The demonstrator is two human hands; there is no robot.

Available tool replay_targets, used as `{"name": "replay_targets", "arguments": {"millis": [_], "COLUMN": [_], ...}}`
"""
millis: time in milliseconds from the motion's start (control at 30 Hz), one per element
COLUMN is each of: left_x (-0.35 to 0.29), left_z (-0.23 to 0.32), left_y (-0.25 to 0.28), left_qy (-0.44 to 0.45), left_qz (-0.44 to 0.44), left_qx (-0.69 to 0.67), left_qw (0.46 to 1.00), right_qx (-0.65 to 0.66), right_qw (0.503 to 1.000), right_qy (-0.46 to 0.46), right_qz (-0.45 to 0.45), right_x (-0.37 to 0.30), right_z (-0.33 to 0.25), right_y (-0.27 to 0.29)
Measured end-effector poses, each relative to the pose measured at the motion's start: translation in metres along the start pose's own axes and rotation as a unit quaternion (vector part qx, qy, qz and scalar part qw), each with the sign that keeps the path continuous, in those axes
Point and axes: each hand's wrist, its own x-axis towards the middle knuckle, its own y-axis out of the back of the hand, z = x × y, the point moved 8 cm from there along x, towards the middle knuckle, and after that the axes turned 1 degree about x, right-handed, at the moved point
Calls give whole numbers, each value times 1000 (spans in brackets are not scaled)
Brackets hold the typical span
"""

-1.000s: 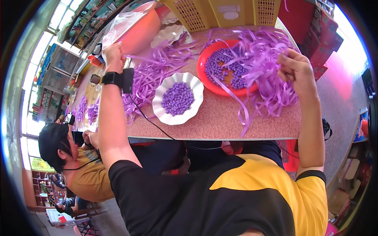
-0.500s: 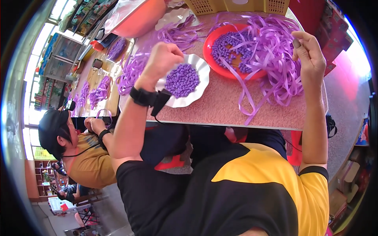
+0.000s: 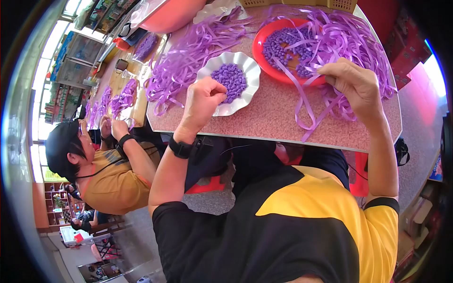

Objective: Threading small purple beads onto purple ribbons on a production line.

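My left hand hovers over the near-left rim of a white scalloped plate, thumb and fingers pinched together. Purple beads are heaped on that plate. I cannot make out what the pinch holds. On the right, my right hand is also closed in a pinch, in front of a tangle of purple ribbons; whatever it holds is too fine to see. Behind it a red plate carries more purple beads, with ribbons lying across its right side.
More purple ribbons spread on the pink speckled table at left. At the back stand a pink tub and a yellow crate. A co-worker in a cap sits to my left beside another table.
Both my hands have come down: the left to the near-left rim of the white plate, the right inward to the ribbons. The view has shifted slightly.
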Motion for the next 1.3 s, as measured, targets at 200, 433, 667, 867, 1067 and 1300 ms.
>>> {"name": "replay_targets", "arguments": {"millis": [200, 433, 667, 867, 1067, 1300], "left_x": [-1, 13, 16, 21, 1, -12], "left_z": [26, 28, 18, 20, 13, 7], "left_y": [-6, -17, -20, -12, 2, 6], "left_qy": [-84, -104, -86, -62, -23, -21], "left_qz": [4, -31, -59, -42, -26, -6], "left_qx": [13, 35, 33, 23, 40, 41], "left_qw": [996, 993, 994, 997, 999, 999], "right_qx": [-7, -42, -84, -93, -99, -105], "right_qw": [999, 996, 996, 995, 994, 993], "right_qy": [-27, -54, -6, 5, -4, -10], "right_qz": [-36, -55, -41, -37, -37, -55], "right_x": [0, 0, -2, -3, -2, -2], "right_z": [4, 9, 5, 4, 6, 4], "right_y": [-14, -16, -14, -11, -9, -14]}}
